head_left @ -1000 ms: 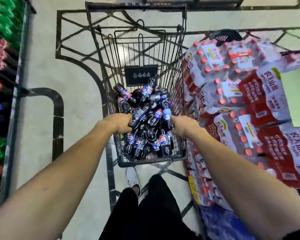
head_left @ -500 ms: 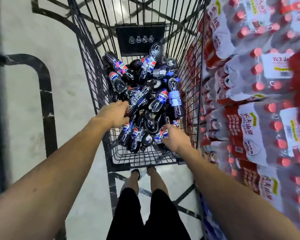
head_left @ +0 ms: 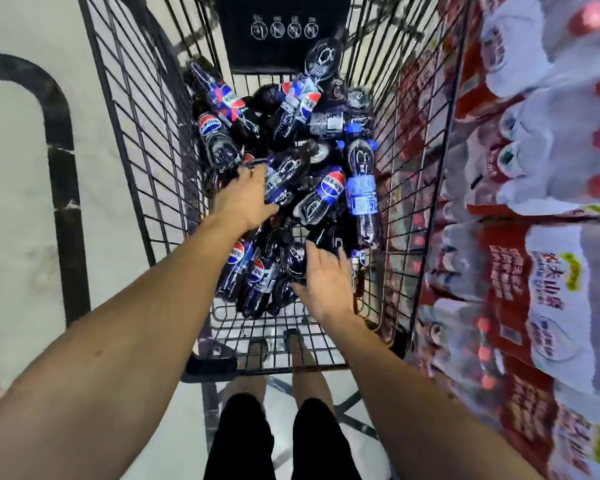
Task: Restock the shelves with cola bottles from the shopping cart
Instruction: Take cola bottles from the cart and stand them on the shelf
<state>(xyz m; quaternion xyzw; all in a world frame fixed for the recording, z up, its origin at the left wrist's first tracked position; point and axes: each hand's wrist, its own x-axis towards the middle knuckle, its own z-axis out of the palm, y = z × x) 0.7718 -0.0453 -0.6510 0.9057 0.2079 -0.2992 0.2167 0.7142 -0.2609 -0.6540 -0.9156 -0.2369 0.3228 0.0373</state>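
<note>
Arms outstretched, left hand (head_left: 245, 199) palm-down, right hand (head_left: 326, 284) splayed.

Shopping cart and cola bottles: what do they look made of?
Shopping cart: likely metal wire, matte black coating, judging by its thin welded grid. Cola bottles: seemingly clear glossy plastic over dark drink, with sharp highlights and printed film labels.

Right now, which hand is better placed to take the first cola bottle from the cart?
Left, probably. The left hand lies against a cola bottle in the middle of the pile, while the right hand hovers open above the nearer bottles.
</note>
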